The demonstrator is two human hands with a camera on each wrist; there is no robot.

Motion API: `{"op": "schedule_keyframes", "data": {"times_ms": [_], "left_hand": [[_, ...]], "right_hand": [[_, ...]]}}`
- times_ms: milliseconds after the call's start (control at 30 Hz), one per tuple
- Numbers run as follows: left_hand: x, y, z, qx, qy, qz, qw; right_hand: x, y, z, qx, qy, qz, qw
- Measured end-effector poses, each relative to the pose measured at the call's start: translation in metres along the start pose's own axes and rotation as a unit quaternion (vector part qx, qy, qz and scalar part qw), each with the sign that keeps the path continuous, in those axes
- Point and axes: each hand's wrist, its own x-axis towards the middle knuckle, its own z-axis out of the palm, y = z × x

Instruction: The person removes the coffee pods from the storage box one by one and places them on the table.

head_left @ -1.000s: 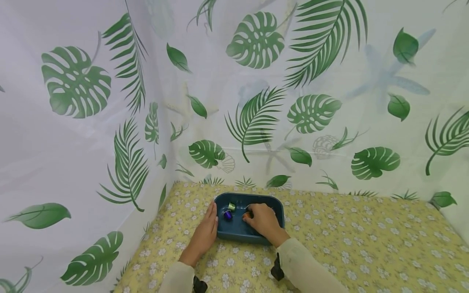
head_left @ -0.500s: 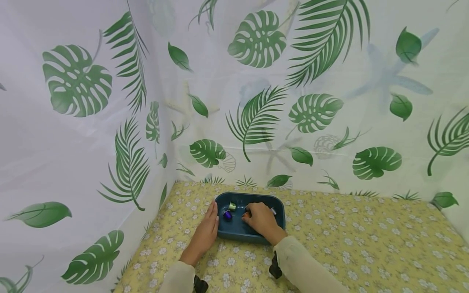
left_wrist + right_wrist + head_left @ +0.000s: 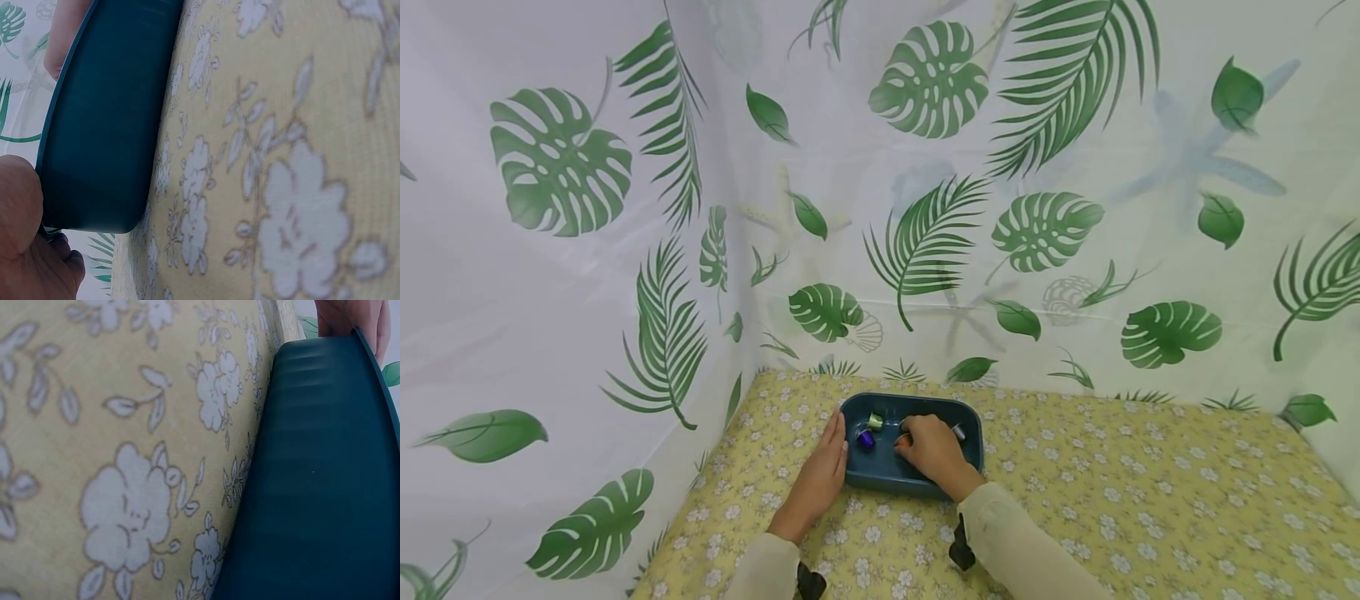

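Note:
A dark blue rectangular tray (image 3: 891, 485) holds several small coffee capsules. My left hand (image 3: 822, 471) rests along the tray's left side, fingers straight and pointing away from me; the left wrist view shows this hand (image 3: 25, 225) at the tray's end wall. Reaching in over the front rim, my right hand (image 3: 934, 450) pinches an orange capsule (image 3: 903, 440) near the tray floor, mostly covered by the fingers. To its left lie a green capsule (image 3: 876, 422) and a purple capsule (image 3: 867, 440). A silver capsule (image 3: 958, 432) shows beyond the right hand's knuckles.
The tray stands on a table with a yellow floral cloth (image 3: 1120, 492). White leaf-printed curtains (image 3: 940, 250) rise behind the table and along its left side. In the right wrist view, the tray's front wall (image 3: 312, 462) fills the right part.
My right hand has shifted very slightly left inside the tray, and more of the silver capsule shows beside it. The left hand stays at the tray's side.

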Motion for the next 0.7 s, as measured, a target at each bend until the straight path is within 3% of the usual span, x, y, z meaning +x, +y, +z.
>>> {"op": "schedule_keyframes", "data": {"times_ms": [700], "left_hand": [[-0.0006,0.0020,-0.0007,0.004,0.003,-0.001,1.0000]], "right_hand": [[0.0017,0.0001,0.0010,-0.003,-0.019,-0.006,0.9998]]}}
